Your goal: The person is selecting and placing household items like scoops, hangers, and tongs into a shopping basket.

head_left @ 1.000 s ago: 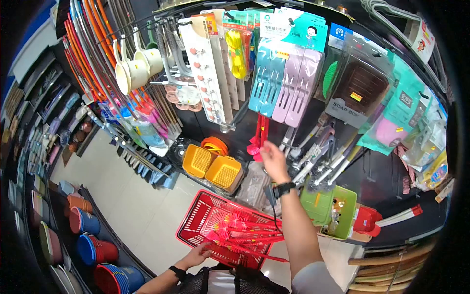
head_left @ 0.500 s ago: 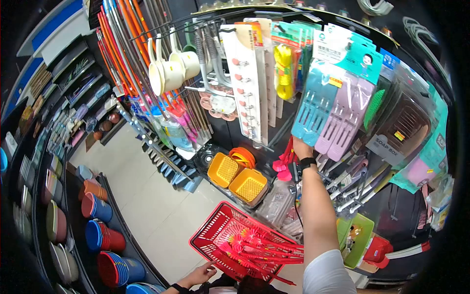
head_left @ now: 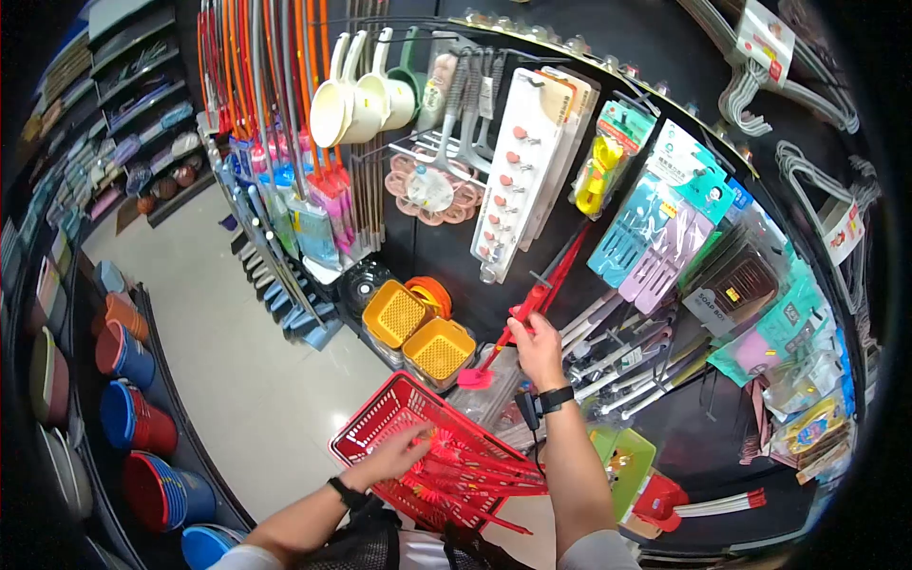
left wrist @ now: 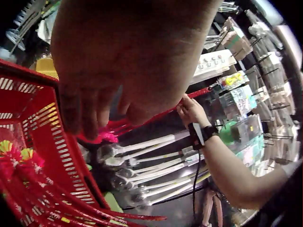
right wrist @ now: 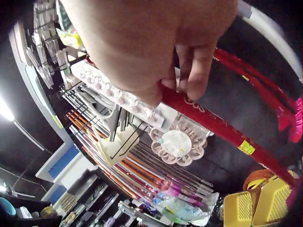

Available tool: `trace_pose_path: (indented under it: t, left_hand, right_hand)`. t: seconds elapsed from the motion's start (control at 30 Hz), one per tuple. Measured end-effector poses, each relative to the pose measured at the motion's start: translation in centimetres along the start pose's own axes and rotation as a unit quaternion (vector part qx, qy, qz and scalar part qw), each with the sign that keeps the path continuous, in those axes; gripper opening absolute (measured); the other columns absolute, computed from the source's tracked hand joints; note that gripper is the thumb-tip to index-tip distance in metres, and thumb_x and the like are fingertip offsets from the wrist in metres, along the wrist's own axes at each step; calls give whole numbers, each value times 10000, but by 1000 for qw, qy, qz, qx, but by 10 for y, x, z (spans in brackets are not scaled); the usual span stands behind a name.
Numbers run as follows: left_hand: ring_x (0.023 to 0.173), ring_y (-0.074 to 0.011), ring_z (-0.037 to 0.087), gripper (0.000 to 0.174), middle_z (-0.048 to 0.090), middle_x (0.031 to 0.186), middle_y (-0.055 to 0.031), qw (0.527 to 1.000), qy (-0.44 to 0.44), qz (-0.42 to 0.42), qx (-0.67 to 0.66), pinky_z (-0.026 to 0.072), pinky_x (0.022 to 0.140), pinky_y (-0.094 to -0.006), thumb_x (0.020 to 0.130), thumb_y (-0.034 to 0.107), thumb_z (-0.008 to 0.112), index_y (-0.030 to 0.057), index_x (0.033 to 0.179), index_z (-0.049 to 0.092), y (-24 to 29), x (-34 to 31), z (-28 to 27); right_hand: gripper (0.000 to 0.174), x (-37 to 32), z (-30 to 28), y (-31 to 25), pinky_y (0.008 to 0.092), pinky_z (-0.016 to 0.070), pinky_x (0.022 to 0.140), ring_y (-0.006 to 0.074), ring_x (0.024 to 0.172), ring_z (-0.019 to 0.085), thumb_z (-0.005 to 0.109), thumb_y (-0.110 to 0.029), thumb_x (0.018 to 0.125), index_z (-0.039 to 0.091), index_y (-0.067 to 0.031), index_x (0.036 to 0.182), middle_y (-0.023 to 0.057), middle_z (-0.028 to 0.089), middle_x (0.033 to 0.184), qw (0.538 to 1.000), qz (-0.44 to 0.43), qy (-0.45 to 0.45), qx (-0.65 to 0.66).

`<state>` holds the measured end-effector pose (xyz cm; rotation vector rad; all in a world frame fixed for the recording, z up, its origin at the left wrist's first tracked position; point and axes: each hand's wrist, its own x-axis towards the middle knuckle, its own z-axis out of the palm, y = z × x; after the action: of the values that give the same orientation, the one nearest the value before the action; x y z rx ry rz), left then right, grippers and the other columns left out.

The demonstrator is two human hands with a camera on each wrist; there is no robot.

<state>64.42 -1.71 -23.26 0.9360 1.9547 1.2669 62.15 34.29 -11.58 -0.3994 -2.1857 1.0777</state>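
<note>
In the head view my right hand [head_left: 540, 350] pinches the handle of a red long-handled brush [head_left: 503, 340], whose pinkish-red head points down and left. Close up in the right wrist view, thumb and fingers grip this brush [right wrist: 222, 127], which carries a yellow price sticker. Other red handles [right wrist: 255, 82] hang behind it. My left hand [head_left: 397, 456] is over the red shopping basket [head_left: 344, 439], fingers extended and holding nothing. Inside the basket lies a pile of similar red brushes [head_left: 465, 467] with red and yellow tufts. The left wrist view shows the left hand [left wrist: 123, 61] beside the basket wall.
Yellow baskets [head_left: 439, 344] stand on the low shelf behind the shopping basket. White-handled brushes [head_left: 608, 366] hang right of my right hand. Packaged clothes pegs [head_left: 655, 237] and a hook card [head_left: 508, 180] hang above. Stacked buckets [head_left: 142, 418] line the left shelf.
The right hand has moved from beneath the peg pack to lower left, drawing a red brush off the rack. The left hand has moved from the basket's near edge to over the basket.
</note>
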Motion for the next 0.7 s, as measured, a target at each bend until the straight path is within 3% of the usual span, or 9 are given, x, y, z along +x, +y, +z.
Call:
trace_pose_path:
  t: [0.1,0.17,0.2,0.23,0.37,0.43,0.53,0.57,0.7]
  left_hand:
    - [1286,-265,572,493,595,1371,-199,993,38,80,-83,455,1063,-365,1015,220,590,-27,1425,469,43,38,-9]
    - [1006,-173,624,525,614,1304,-155,991,63,112,-46,511,868,-312,1002,181,611,-20,1454,434,54,59,-11]
    - [1146,-191,600,525,593,1351,-150,992,46,78,-93,488,940,-313,998,151,611,5,1469,432,85,61,-21]
    - [1031,-165,601,555,602,1308,-127,980,96,156,-77,496,893,-301,985,130,617,9,1486,411,75,73,-14]
    - [983,-153,621,599,614,1313,-128,983,110,114,-95,511,813,-321,971,136,639,9,1497,382,112,73,-14]
    - [926,-183,648,534,640,1249,-142,962,145,204,-104,516,770,-328,955,137,654,25,1444,471,115,76,-7]
    - [918,-236,672,457,660,1136,-150,974,117,191,-23,528,777,-345,935,148,673,43,1367,564,116,60,-4]
    - [943,-322,684,370,668,1066,-166,983,92,155,-45,537,802,-386,925,168,682,45,1269,624,112,56,-2]
    - [958,-385,667,321,671,1065,-183,965,109,231,59,545,794,-458,932,187,670,63,1220,603,80,29,13]
  right_hand:
    - [283,-25,-10,-59,335,551,766,235,859,719,719,-202,924,695,3,1117,164,723,1009,999,14,-30,-24]
    - [260,-41,-13,-90,325,553,732,224,802,713,718,-174,927,694,8,1111,148,721,997,999,22,-37,-32]
    - [260,-49,-15,-103,325,553,732,224,802,713,718,-174,927,694,8,1111,148,721,997,998,24,-46,-36]
    - [251,-58,-18,-118,325,553,736,222,805,712,721,-164,924,693,10,1103,148,720,998,999,-7,-31,-29]
    - [205,-97,-26,-163,320,550,751,207,825,706,739,-103,899,692,7,1066,128,718,982,999,-35,11,-7]
    - [178,-116,-28,-180,303,543,768,170,833,687,752,-52,882,689,8,1037,88,714,970,998,-5,50,31]
    - [175,-143,-32,-189,289,538,778,146,838,671,763,-49,875,684,18,1017,70,703,968,993,32,83,78]
    - [194,-153,-36,-197,287,535,781,133,836,660,775,-54,867,677,22,1017,65,692,963,986,77,84,125]
    - [234,-197,-57,-167,257,526,769,99,860,646,740,-41,901,649,13,1109,64,686,996,996,77,11,52]
